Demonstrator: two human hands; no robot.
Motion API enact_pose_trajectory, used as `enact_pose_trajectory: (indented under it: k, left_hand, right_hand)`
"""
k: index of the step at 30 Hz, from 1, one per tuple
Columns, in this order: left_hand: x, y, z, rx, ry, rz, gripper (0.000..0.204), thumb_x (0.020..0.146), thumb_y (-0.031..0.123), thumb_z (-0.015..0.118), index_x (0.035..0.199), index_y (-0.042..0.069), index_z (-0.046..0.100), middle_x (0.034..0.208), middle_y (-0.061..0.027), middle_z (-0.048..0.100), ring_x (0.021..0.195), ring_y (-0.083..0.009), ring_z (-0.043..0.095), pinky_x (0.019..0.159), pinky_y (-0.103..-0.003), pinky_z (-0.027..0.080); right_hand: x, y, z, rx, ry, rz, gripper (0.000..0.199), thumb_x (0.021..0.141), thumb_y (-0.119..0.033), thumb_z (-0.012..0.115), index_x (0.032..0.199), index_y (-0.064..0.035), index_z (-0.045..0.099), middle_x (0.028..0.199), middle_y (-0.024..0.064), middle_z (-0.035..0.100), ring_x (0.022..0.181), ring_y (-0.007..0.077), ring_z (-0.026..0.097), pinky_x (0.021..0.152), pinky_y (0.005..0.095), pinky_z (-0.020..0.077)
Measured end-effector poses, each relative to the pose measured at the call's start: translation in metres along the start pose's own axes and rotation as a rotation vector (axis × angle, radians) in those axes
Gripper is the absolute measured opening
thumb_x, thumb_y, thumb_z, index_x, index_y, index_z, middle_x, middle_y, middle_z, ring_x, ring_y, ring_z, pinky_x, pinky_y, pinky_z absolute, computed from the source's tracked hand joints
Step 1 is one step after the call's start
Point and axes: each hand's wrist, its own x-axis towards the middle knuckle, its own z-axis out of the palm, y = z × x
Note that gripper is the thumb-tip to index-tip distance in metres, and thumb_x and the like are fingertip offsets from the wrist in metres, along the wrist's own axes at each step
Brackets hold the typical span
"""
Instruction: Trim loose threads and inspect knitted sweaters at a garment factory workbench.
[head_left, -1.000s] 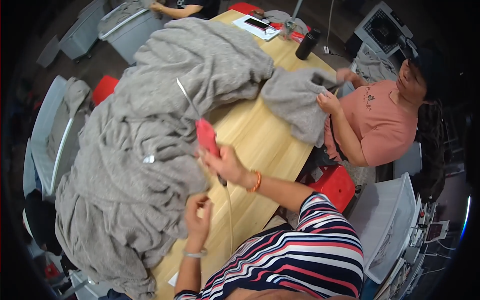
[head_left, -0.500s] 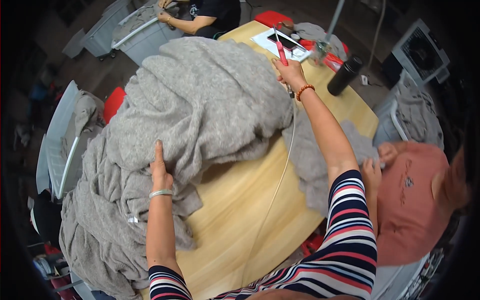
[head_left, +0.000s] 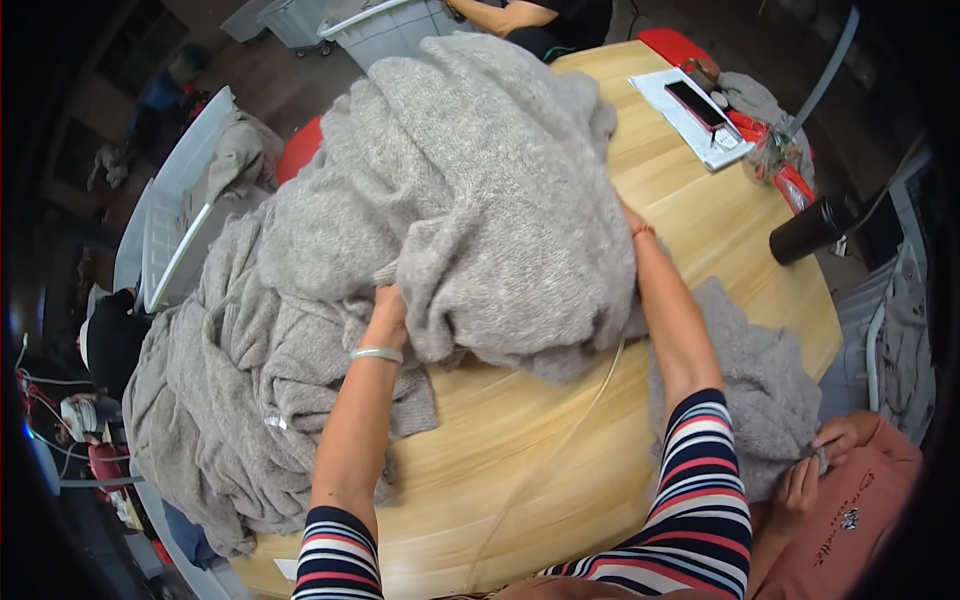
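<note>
A large heap of soft grey knitwear (head_left: 500, 190) covers the left and middle of the wooden table. My left hand (head_left: 391, 306) is closed on a fold at its near side, with the fingertips buried in the knit. Against the heap's right edge rests my right hand (head_left: 632, 218); its fingers are hidden behind the knitwear, so whatever they hold is out of sight. A thin pale cord (head_left: 560, 437) runs across the tabletop from under the heap, near my right forearm, towards me. The red-handled tool cannot be seen now.
At right, a co-worker's hands (head_left: 815, 465) hold another grey knit piece (head_left: 755, 375). A black bottle (head_left: 808, 232), phone (head_left: 694, 103) and papers (head_left: 728, 152) lie beyond my right arm. A white crate (head_left: 160, 250) stands left; another person's arm (head_left: 505, 16) shows at the far side.
My right hand has come down from above the far table edge to the heap's right side, and the red-handled tool has gone from sight. My left fingers have closed into the knitwear. The view has shifted.
</note>
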Motion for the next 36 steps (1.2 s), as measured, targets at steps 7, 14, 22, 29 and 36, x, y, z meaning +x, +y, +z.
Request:
enact_pose_trajectory:
  k: [7,14,22,29,36]
  left_hand:
    - [-0.045,0.009,0.023,-0.214,-0.182,-0.033,0.044,0.099,0.032,0.045,0.131,0.002,0.048,0.131,-0.0138,0.054,0.117,-0.0232,0.055,0.096,-0.032,0.049]
    - [-0.072,0.025,-0.010,-0.131,-0.350,-0.013,0.049,0.099,0.031,0.045,0.135,-0.001,0.043,0.133,-0.0154,0.051,0.118,-0.0212,0.053,0.101,-0.031,0.044]
    - [-0.178,0.156,-0.073,-0.062,-0.321,0.177,0.058,0.099,0.038,0.043,0.141,0.000,0.034,0.139,-0.0170,0.044,0.123,-0.0236,0.046,0.103,-0.034,0.040]
    - [-0.331,0.101,-0.322,-0.078,-0.286,-0.017,0.059,0.099,0.040,0.040,0.142,0.000,0.034,0.141,-0.0165,0.042,0.125,-0.0261,0.045,0.105,-0.036,0.038]
    - [-0.310,0.090,-0.503,-0.117,-0.070,0.077,0.059,0.099,0.041,0.040,0.141,0.000,0.035,0.141,-0.0160,0.043,0.125,-0.0270,0.045,0.105,-0.037,0.038]
  right_hand:
    - [-0.068,-0.020,0.094,0.317,-0.210,0.208,0.049,0.096,-0.026,0.051,0.136,0.0004,0.043,0.135,0.0093,0.050,0.120,0.0175,0.048,0.101,0.0316,0.0424]
    - [-0.124,-0.001,0.150,0.250,-0.594,0.124,0.049,0.095,-0.027,0.053,0.135,-0.0004,0.044,0.134,0.0098,0.051,0.119,0.0183,0.049,0.100,0.0323,0.0429]
    - [-0.212,-0.041,0.234,0.175,-0.772,-0.081,0.049,0.094,-0.027,0.054,0.134,-0.0013,0.045,0.133,0.0104,0.052,0.119,0.0191,0.050,0.099,0.0330,0.0435]
    - [-0.181,-0.102,0.376,0.102,-0.660,-0.296,0.049,0.093,-0.027,0.055,0.134,-0.0021,0.047,0.132,0.0110,0.053,0.119,0.0198,0.050,0.099,0.0336,0.0440]
    - [-0.186,-0.081,0.530,-0.743,-0.587,-0.483,0.029,0.084,-0.017,0.055,0.106,-0.0017,0.064,0.111,0.0192,0.063,0.101,0.0295,0.061,0.085,0.0386,0.0486]
